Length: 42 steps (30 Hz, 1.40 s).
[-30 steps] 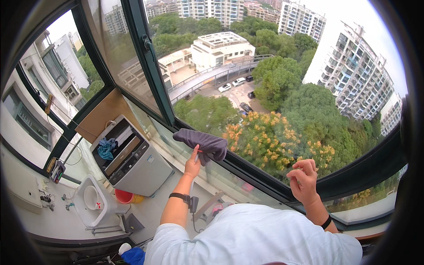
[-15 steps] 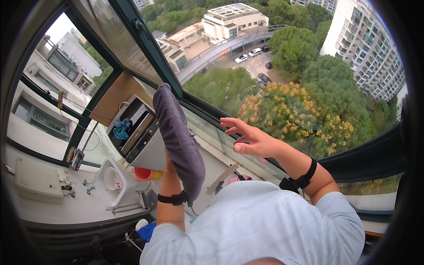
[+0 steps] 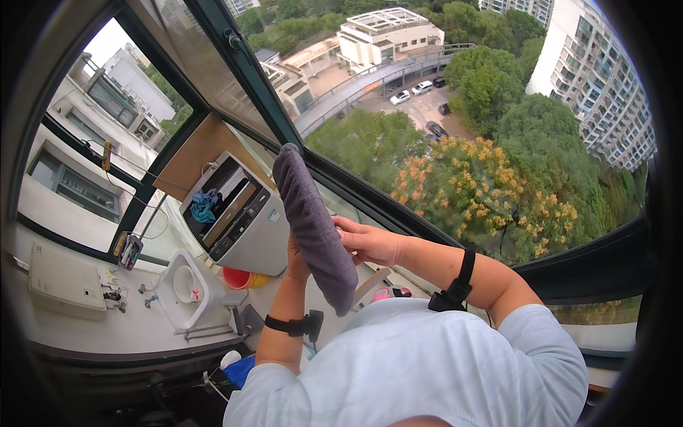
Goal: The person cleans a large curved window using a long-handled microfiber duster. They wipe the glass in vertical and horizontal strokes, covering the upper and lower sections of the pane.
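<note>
A long flat mop head (image 3: 313, 228) in a fuzzy dark grey cloth cover is held up before me, tilted, its far end near the window frame. Behind its left side is my left hand (image 3: 296, 257), holding it up; most of the fingers are hidden by the pad. My right hand (image 3: 376, 245) is at the pad's right edge, fingers bent and pinching there. Some of its fingertips are out of sight behind the edge.
An open top-loading washing machine (image 3: 242, 220) with blue cloth inside stands far left. Near it are a red and yellow bucket (image 3: 238, 277) and a white sink (image 3: 178, 302) holding a white basin. Large windows with a dark green frame (image 3: 384, 196) run along the right.
My right hand has moved left and closed at the pad's edge; before, it was apart with fingers spread. The mop head has shifted slightly right and turned a little.
</note>
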{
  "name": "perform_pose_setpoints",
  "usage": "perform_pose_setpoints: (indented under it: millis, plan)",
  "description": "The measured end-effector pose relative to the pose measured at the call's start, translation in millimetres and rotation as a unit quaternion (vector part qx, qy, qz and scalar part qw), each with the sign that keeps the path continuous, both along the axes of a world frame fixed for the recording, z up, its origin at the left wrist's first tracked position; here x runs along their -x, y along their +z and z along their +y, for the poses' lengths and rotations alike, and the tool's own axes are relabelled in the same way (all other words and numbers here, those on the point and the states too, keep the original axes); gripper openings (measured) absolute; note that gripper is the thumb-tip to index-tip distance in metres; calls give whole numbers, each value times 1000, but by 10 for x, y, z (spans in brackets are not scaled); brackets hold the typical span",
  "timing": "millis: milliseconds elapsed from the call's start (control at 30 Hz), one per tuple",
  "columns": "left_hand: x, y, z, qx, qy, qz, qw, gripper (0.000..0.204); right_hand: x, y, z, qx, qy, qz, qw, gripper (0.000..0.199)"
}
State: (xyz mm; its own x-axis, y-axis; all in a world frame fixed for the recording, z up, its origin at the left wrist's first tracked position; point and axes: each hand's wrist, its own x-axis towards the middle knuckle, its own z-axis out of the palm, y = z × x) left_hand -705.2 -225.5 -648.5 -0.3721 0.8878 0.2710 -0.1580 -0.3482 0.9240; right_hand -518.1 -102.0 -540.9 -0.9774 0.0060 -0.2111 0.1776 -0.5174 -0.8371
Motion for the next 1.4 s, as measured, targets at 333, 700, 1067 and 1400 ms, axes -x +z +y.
perform_pose_setpoints:
  millis: [333,700,1067,1400]
  plan:
    - [-285,363,164,-92,152,18,984,87,-175,-408,237,-76,-21,-42,996,78]
    - [-724,1036,355,119,-166,87,975,72,-328,24,78,-495,-97,21,863,36]
    - [1825,2149,2504,79,326,232,913,74,-1168,-537,17,-364,-211,-59,905,19]
    - [1937,2312,2995,166,409,236,866,59,-1596,-772,-177,-355,-262,3,897,11]
